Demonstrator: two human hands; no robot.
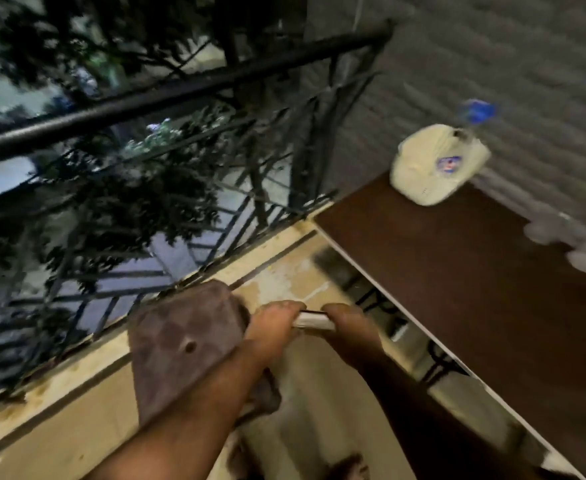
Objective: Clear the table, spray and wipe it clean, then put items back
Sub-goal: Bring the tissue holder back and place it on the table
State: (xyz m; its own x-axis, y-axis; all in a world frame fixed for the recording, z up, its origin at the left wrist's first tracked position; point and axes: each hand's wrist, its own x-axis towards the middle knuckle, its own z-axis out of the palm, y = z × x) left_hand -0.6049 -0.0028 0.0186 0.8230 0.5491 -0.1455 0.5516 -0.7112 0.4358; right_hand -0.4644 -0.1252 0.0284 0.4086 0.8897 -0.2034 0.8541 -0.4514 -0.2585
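Observation:
Both my hands are low over the balcony floor, left of the dark brown table [475,271]. My left hand [271,329] and my right hand [348,329] each grip one end of a small flat white object [314,321], held between them; the blur hides what it is. On the table's far corner lies a pale cap [437,164] with a round badge. A spray bottle's blue top [477,111] shows just behind the cap, against the wall.
A brownish stool-like thing [180,344] with a hole sits under my left forearm. A black metal railing [180,95] runs along the left, with trees beyond. Blurred pale shapes [561,244] lie at the table's right edge by the grey wall [509,57].

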